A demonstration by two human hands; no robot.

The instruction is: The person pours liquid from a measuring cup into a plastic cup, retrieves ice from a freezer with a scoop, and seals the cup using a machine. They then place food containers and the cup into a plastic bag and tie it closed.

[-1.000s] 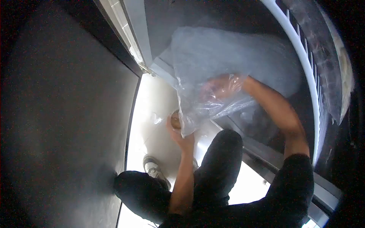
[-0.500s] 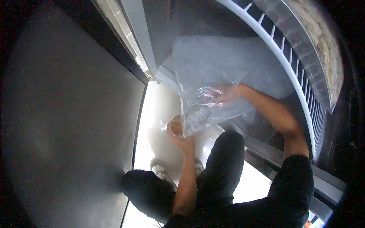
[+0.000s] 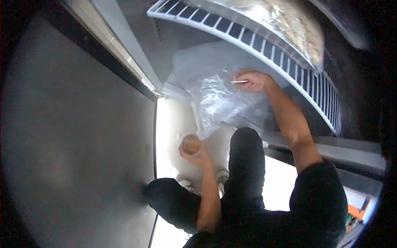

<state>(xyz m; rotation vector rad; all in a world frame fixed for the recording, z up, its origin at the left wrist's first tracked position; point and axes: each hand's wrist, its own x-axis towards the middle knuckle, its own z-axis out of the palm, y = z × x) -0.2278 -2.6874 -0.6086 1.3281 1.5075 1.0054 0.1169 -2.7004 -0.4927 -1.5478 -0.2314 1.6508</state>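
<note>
A clear round cup with brown contents sits in my left hand, its fingers wrapped round the side. My right hand is over a large clear plastic bag, with its fingers curled closed. From those fingers sticks a thin, pale, flat piece; its kind is hard to make out. The crumpled bag spreads across the bottom of the cabinet and hangs over its front edge, one corner coming down close to the cup's rim.
A white wire shelf crosses above my right forearm, carrying a metal tray with a pale, wrapped load. The dark door stands at the left. My knees are bent close below the cabinet edge.
My right hand has come out from under the bag's plastic and now shows a thin pale piece. The bag has crumpled and sagged. The view has shifted, showing more of the shelf.
</note>
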